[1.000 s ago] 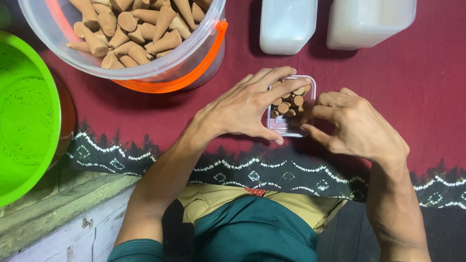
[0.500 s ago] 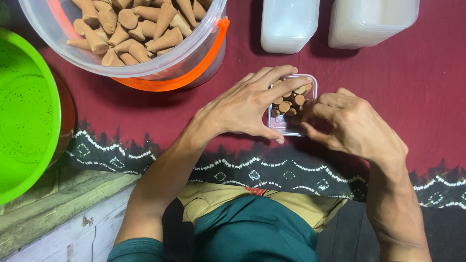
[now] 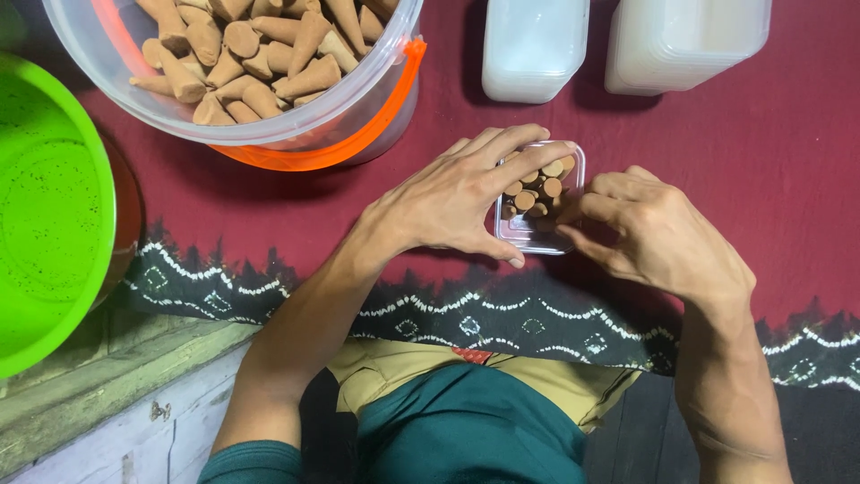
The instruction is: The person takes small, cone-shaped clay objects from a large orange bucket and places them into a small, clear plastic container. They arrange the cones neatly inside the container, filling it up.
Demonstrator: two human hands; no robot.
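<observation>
the small clear square plastic box [image 3: 539, 235] sits on the dark red cloth [image 3: 761, 161] that covers the counter, near the cloth's front edge with its black band and white zigzag pattern [image 3: 466, 309]. inside the box stand several short brown cone-shaped sticks [image 3: 536, 188], blunt ends up, packed close together.

the left hand [image 3: 448, 202] lies over the box's left side, fingers spread apart: the long fingers stretch across its far edge and the thumb presses against its near left corner, so the hand steadies the box rather than closes around it. the right hand [image 3: 658, 237] comes in from the right, its fingers curled together with the tips at the box's right edge, touching the cones there; whether it pinches one cannot be told.

at the far left of the cloth stands a large clear plastic bucket with an orange rim band [image 3: 358, 134], filled with many of the same brown cones [image 3: 260, 45]. to its left, past the cloth's left edge, is a bright green round plastic basin [image 3: 45, 197]. along the far edge, beyond the hands, stand two frosted white plastic containers [image 3: 537, 45] side by side, unlabelled on the sides that show.
</observation>
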